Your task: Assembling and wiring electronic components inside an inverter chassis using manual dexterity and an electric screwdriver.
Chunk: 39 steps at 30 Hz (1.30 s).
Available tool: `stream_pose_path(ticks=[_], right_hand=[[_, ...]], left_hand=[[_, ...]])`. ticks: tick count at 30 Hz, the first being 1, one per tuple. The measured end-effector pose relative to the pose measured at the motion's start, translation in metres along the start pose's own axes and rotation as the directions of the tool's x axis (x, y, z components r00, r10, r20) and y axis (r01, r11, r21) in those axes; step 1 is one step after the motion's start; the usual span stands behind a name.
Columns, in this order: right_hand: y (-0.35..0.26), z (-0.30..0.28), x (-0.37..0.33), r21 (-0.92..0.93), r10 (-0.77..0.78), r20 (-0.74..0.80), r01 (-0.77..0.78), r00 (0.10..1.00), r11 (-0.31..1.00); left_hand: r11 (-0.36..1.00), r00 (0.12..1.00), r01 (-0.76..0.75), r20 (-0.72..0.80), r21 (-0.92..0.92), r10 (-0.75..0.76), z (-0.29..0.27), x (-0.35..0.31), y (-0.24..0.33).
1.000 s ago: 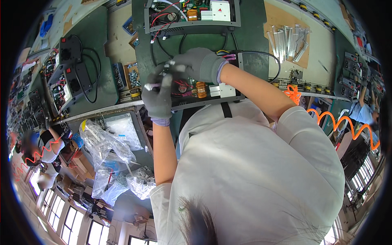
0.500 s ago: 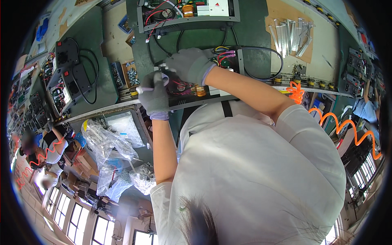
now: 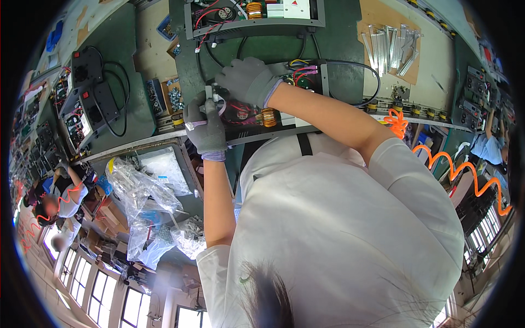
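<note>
Both of my hands wear grey gloves and meet over an open black electronics chassis (image 3: 306,128) with red and black wires and copper coils inside. My left hand (image 3: 206,131) is closed around a small white connector piece (image 3: 214,103) at the chassis's left end. My right hand (image 3: 247,81) reaches in from the right, and its fingertips pinch the same piece from above. The glove fingers hide most of the piece.
A second open chassis (image 3: 254,16) lies farther back on the green bench. A black power strip (image 3: 90,82) with cables lies at the left, and metal brackets (image 3: 391,46) on cardboard at the right. Clear plastic bags (image 3: 145,202) fill a bin. An orange coiled hose (image 3: 454,169) hangs right. Another person (image 3: 54,205) works at far left.
Both hands have stayed joined on the small piece and drifted slightly left over the chassis's left end. The view has shifted a little.
</note>
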State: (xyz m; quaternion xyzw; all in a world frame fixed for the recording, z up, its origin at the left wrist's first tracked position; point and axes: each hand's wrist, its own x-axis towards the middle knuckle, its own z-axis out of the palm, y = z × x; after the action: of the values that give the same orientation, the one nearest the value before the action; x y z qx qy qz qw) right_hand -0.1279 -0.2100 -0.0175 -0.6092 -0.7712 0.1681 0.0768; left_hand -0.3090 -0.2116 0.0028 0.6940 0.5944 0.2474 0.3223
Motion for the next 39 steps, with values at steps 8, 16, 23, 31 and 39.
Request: stream_pose_path(ticks=[8, 16, 23, 31, 39], right_hand=[[-0.006, 0.008, 0.001, 0.102, 0.085, 0.015, -0.086, 0.996, 0.991], [0.004, -0.027, 0.018, 0.168, 0.063, 0.153, -0.089, 0.986, 0.982], [-0.022, -0.075, -0.034, 0.659, 0.124, 0.033, -0.115, 0.992, 0.744], [-0.007, -0.029, -0.076, 0.817, 0.359, -0.064, -0.158, 0.931, 0.555], [0.006, -0.034, -0.113, 0.744, 0.560, -0.183, -0.259, 0.808, 0.616]], left_hand=[[0.999, 0.999, -0.039, -0.021, -0.028, 0.038, 0.007, 0.003, -0.016], [0.996, 0.998, -0.007, 0.055, 0.090, 0.002, -0.001, 0.004, 0.004], [0.921, 0.994, 0.029, 0.086, 0.389, -0.067, -0.009, 0.002, 0.055], [0.980, 0.934, -0.142, 0.348, 0.137, 0.086, -0.013, -0.002, 0.080], [0.832, 0.863, -0.358, 0.491, 0.424, 0.121, 0.014, 0.005, 0.081]])
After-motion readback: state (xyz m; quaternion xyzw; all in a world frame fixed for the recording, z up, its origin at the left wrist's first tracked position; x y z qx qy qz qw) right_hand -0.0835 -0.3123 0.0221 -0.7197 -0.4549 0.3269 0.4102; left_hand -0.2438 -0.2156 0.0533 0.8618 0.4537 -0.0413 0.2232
